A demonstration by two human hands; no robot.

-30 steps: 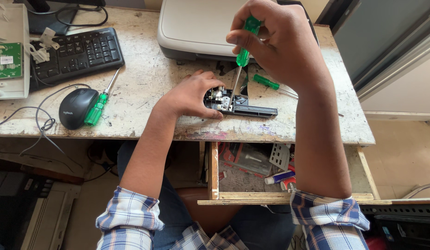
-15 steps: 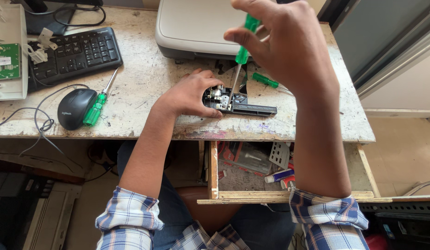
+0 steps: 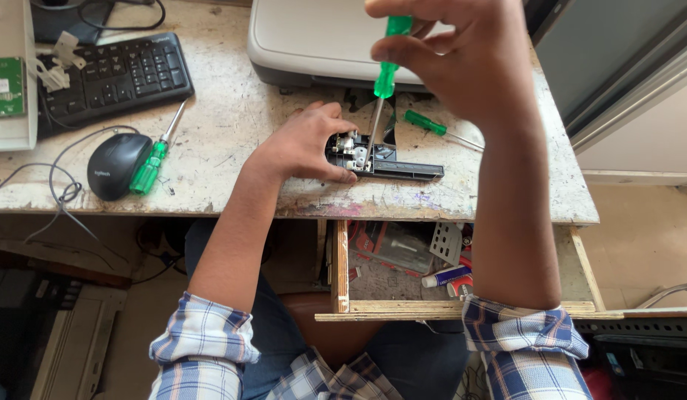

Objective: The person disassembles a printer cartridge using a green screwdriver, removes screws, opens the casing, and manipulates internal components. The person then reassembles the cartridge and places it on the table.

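Screwdriver [image 3: 385, 70] pinched upright in my right hand [image 3: 462, 63]; I press straight down, left hand [image 3: 303, 144] clamping the black assembly [image 3: 388, 159] before the printer [image 3: 321, 41].

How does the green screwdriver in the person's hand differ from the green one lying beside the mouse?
The held screwdriver stands nearly upright, gripped at the handle by the right hand; the screwdriver by the mouse lies flat on the worktable, untouched. The held one's tip sits in the small black mechanism that the left hand steadies; the other's tip points toward the keyboard, touching nothing. Both have translucent green handles and bare metal shafts.
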